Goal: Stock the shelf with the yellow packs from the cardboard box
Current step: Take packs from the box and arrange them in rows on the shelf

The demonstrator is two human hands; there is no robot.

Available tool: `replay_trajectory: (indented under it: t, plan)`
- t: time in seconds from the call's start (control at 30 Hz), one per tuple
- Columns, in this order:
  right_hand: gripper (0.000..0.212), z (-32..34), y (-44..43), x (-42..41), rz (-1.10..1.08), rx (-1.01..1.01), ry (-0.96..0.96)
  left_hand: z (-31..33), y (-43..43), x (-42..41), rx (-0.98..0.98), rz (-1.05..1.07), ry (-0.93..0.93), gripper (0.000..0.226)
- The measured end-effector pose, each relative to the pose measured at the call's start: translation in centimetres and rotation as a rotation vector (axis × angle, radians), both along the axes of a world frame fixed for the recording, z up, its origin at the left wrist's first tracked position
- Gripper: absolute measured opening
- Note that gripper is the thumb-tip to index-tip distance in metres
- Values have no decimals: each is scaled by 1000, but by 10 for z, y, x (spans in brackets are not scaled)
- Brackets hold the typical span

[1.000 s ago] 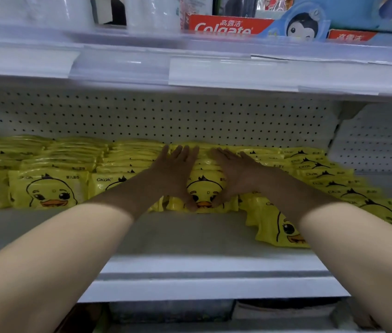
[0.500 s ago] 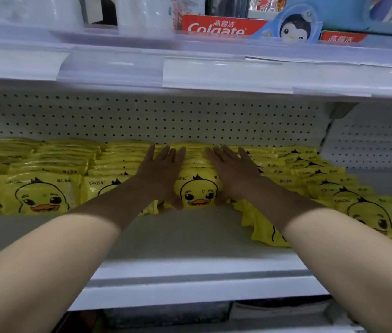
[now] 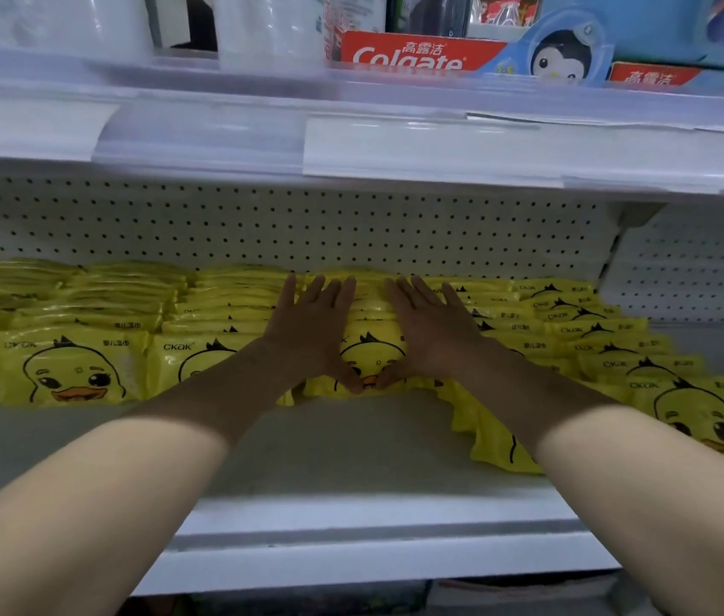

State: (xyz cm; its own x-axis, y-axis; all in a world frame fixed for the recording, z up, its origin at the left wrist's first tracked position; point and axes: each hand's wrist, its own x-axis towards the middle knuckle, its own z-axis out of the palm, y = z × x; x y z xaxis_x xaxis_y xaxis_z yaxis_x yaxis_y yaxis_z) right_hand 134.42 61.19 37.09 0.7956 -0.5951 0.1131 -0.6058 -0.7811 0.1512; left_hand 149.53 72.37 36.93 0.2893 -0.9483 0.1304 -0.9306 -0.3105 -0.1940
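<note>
My left hand [image 3: 311, 333], right hand [image 3: 433, 333]: fingers [image 3: 318, 295] straight, flat against centre yellow packs [image 3: 371, 349] on shelf [image 3: 306, 451]. Risk I see: uneven push slumps stack; tilted packs [image 3: 500, 442] at 4 o'clock may slide off.

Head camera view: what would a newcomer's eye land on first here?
Rows of bright yellow packs with a duck face run across the white shelf. At the middle, the left hand and right hand lie flat with straight fingers on one row, thumbs at its front pack. On the upper shelf, a red Colgate box stands out.
</note>
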Motion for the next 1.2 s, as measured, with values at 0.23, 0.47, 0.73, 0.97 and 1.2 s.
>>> replay_trajectory:
  t: [0.23,0.47,0.73,0.97,1.2]
  plan:
    - [156,5,-3,-14,47,88,15,3,10,6,34,-62,13,157]
    - [154,8,-12,-25,2,65,98,11,18,13,115,-82,-109,156]
    - [124,15,-1,-35,135,375,-283,4,22,15,-25,-131,68,146]
    - [27,12,-9,-40,170,542,-696,-1,22,5,-631,-292,574,37]
    - [19,7,-2,-35,113,547,-694,-12,16,3,-687,-229,450,28]
